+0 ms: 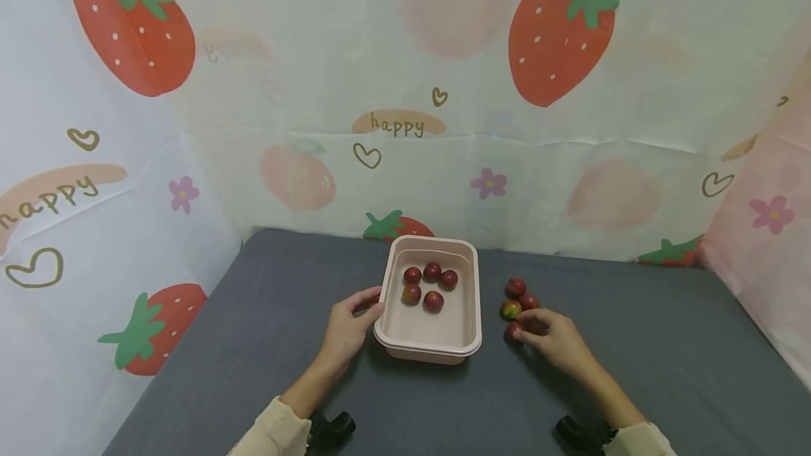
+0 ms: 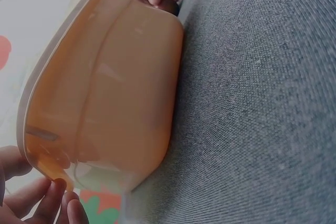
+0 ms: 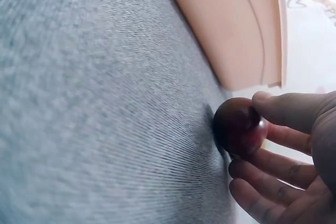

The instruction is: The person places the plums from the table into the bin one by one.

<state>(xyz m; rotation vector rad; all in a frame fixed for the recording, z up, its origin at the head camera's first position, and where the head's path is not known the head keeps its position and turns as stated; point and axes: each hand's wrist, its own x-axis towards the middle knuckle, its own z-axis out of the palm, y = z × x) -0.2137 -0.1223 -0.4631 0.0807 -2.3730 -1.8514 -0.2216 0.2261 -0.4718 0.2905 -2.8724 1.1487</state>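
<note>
A pale pink rectangular plastic box (image 1: 427,333) stands on the grey cloth, with several dark red plums (image 1: 434,302) inside. My left hand (image 1: 347,326) holds its left rim, thumb above and fingers below the lip, as the left wrist view shows. To the right of the box, my right hand (image 1: 560,345) pinches a plum (image 3: 239,127) between thumb and fingers, low at the cloth; whether the fruit touches the cloth I cannot tell. Three more plums lie just beyond that hand, one of them a yellow-green and red plum (image 1: 510,310).
Grey cloth (image 1: 665,343) covers the table. A white curtain (image 1: 538,181) printed with strawberries rises along the back and sides. Near each wrist a black device shows, one at the left (image 1: 332,431) and one at the right (image 1: 579,436).
</note>
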